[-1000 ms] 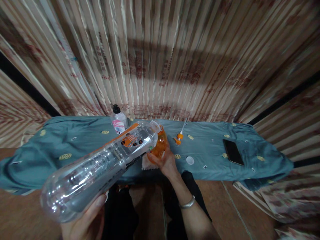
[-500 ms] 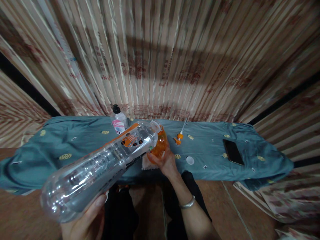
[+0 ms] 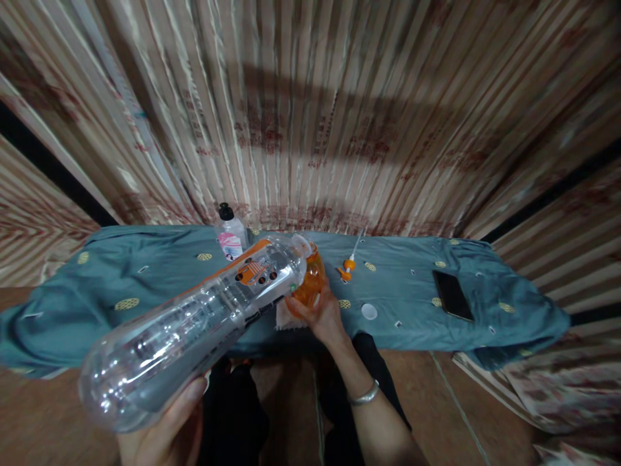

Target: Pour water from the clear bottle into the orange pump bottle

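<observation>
My left hand [image 3: 169, 421] is wrapped round the lower part of a large clear bottle [image 3: 194, 323] with an orange and grey label. The bottle is tilted, its mouth up against the top of an orange bottle [image 3: 309, 281]. That orange bottle is gripped by my right hand [image 3: 323, 314], with a pale cloth [image 3: 288, 320] beneath it. To the right of it an orange pump head [image 3: 347, 265] with a white tube lies on the blue-green cloth. Whether liquid passes between the two bottles cannot be made out.
A bottle with a black cap and pink label [image 3: 231, 236] stands at the back left. A white round lid [image 3: 369, 311] and a black phone [image 3: 453, 295] lie on the blue-green cloth [image 3: 165, 265] to the right. Striped curtains [image 3: 301, 116] hang behind.
</observation>
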### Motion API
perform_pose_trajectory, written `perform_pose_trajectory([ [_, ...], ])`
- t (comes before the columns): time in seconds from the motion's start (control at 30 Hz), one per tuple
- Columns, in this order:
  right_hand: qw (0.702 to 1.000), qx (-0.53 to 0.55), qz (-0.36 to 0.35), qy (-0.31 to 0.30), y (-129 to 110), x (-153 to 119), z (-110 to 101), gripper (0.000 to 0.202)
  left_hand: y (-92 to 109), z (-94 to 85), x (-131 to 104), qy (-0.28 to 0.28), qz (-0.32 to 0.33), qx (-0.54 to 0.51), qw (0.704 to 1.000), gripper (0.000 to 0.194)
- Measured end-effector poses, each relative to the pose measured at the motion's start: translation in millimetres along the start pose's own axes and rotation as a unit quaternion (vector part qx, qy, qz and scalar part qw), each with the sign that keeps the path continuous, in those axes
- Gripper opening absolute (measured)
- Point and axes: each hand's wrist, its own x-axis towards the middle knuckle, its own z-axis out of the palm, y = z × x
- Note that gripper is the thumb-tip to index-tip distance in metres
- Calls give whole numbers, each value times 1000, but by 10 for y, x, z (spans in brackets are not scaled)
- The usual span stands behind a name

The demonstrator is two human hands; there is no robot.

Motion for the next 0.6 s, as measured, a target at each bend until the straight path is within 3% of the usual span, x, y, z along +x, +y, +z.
perform_pose_trajectory([
  [0.4,1000,-13,2,3,-10,2,1,88,-6,-23,32,-12,6,-1,1000,78],
  [0.6,1000,-11,5,0,-17,-1,-5,89,19,9,-20,10,-12,2,1000,79],
])
